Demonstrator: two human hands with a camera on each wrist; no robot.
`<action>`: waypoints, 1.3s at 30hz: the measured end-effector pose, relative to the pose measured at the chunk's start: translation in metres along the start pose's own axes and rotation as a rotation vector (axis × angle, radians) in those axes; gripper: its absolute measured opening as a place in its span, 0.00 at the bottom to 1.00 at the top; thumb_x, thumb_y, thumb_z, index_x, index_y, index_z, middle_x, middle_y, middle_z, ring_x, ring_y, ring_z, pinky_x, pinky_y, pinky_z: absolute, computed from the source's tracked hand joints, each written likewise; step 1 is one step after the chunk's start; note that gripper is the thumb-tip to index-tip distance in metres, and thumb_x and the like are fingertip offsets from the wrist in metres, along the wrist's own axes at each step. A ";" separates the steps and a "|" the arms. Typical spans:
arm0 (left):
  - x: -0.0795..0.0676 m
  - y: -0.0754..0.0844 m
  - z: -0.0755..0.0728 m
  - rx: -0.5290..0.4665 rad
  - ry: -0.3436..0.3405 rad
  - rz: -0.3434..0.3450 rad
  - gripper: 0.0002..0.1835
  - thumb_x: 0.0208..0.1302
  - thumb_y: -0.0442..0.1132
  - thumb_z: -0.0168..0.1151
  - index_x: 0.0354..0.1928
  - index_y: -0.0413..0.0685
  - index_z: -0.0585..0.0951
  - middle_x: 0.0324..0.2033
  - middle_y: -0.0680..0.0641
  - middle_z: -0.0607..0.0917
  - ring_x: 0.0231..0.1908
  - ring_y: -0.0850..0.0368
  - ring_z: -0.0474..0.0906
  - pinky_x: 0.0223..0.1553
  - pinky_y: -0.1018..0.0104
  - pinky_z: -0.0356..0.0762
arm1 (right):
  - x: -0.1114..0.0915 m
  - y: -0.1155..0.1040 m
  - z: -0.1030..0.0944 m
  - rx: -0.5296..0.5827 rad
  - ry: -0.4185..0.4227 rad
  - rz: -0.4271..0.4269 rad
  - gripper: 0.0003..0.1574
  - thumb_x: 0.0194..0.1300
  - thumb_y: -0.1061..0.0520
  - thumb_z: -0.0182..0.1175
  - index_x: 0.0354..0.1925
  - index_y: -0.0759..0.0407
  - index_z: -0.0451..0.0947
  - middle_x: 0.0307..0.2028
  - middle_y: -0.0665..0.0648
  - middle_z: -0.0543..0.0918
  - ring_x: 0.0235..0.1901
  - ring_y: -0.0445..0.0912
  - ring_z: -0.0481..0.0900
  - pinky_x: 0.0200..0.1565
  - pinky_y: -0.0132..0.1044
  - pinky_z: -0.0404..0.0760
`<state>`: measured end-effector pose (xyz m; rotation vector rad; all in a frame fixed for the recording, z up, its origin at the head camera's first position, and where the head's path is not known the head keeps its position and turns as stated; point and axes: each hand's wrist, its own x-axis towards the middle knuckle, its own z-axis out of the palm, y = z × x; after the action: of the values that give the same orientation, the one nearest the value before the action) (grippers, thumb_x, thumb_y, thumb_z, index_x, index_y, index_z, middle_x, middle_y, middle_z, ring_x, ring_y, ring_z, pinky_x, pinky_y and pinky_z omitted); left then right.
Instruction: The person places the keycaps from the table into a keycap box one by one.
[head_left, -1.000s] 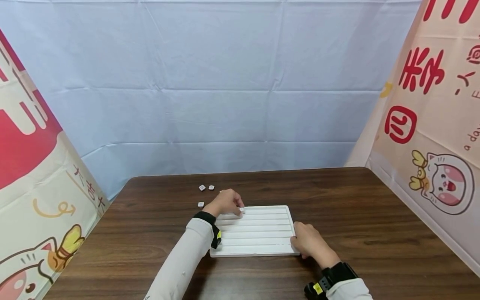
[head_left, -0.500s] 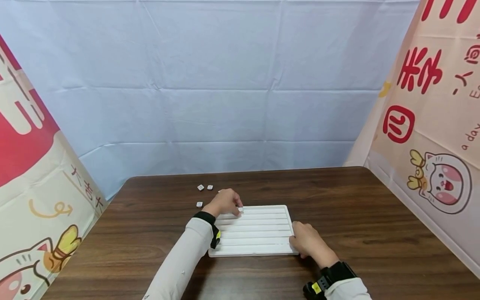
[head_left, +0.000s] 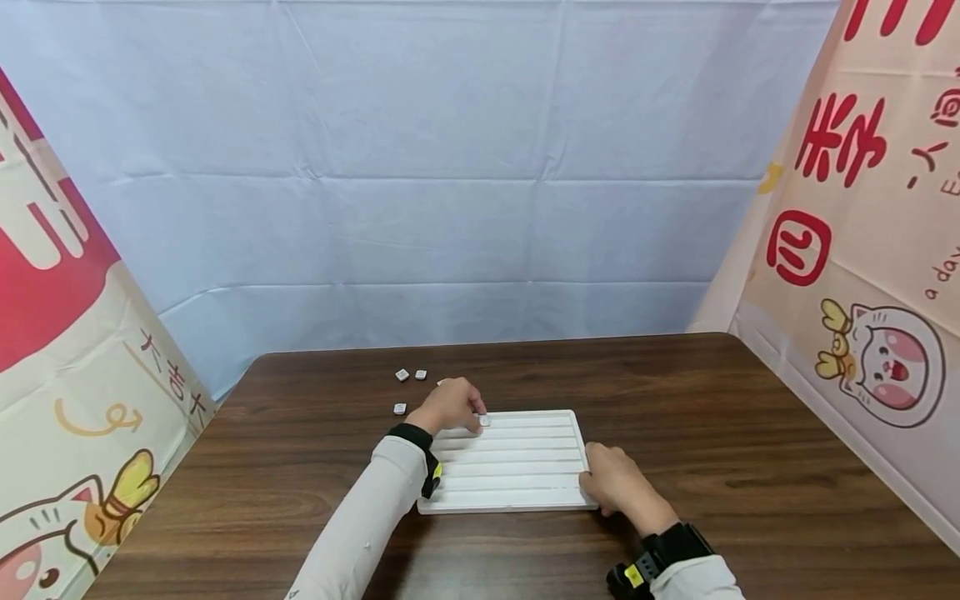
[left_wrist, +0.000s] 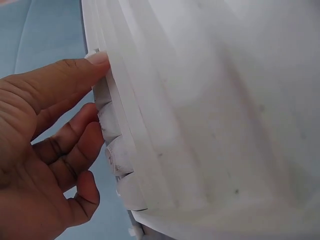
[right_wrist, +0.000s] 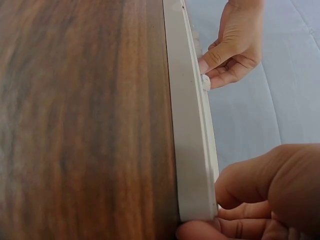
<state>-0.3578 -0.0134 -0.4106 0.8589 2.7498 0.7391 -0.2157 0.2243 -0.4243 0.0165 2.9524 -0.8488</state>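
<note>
A white ridged tray (head_left: 510,468) lies on the brown wooden table. My left hand (head_left: 452,406) reaches over its far left part and pinches a small white tile (head_left: 484,421) at the farthest groove. In the right wrist view, that tile (right_wrist: 206,81) shows between thumb and finger. Several similar tiles (left_wrist: 119,155) stand in a row along the groove in the left wrist view, beneath my curled fingers; one bears a faint reddish mark. My right hand (head_left: 618,479) grips the tray's right edge near the front corner, thumb on top and fingers against the side.
Loose white tiles (head_left: 402,375) lie on the table (head_left: 322,467) beyond and left of the tray, one partly hidden behind my left hand. A pale blue cloth (head_left: 450,208) hangs behind the table. Printed cloths (head_left: 847,333) flank both sides.
Both hands keep their places on the tile and the tray. The head view has shifted very slightly.
</note>
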 end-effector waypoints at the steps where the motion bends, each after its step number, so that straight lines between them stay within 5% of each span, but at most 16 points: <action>1: 0.000 0.000 0.000 0.000 -0.001 0.002 0.07 0.46 0.32 0.74 0.28 0.48 0.84 0.23 0.56 0.78 0.26 0.60 0.73 0.30 0.64 0.73 | 0.000 0.000 0.000 -0.001 -0.001 0.002 0.14 0.57 0.69 0.51 0.43 0.75 0.71 0.23 0.61 0.73 0.07 0.44 0.71 0.11 0.35 0.71; 16: 0.002 -0.001 0.002 0.108 0.007 0.072 0.05 0.48 0.37 0.73 0.27 0.51 0.85 0.22 0.59 0.78 0.25 0.63 0.73 0.29 0.67 0.72 | 0.000 0.001 0.001 0.009 -0.003 0.007 0.14 0.58 0.69 0.51 0.43 0.74 0.71 0.21 0.59 0.72 0.08 0.45 0.71 0.12 0.35 0.71; 26: -0.003 0.005 -0.004 0.087 -0.009 0.091 0.04 0.48 0.34 0.72 0.26 0.49 0.85 0.23 0.58 0.79 0.24 0.63 0.73 0.29 0.67 0.74 | 0.000 0.001 0.000 0.006 0.010 -0.007 0.13 0.57 0.70 0.51 0.42 0.74 0.72 0.22 0.60 0.72 0.07 0.44 0.71 0.11 0.35 0.70; 39: -0.001 0.000 -0.002 0.102 -0.022 0.050 0.06 0.48 0.37 0.73 0.30 0.51 0.85 0.23 0.58 0.78 0.25 0.62 0.73 0.29 0.66 0.72 | 0.000 0.000 0.000 0.008 0.000 -0.003 0.14 0.57 0.70 0.51 0.43 0.75 0.71 0.21 0.60 0.72 0.08 0.44 0.71 0.11 0.35 0.71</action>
<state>-0.3581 -0.0148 -0.4088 0.9536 2.7763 0.5992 -0.2153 0.2247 -0.4242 0.0119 2.9504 -0.8605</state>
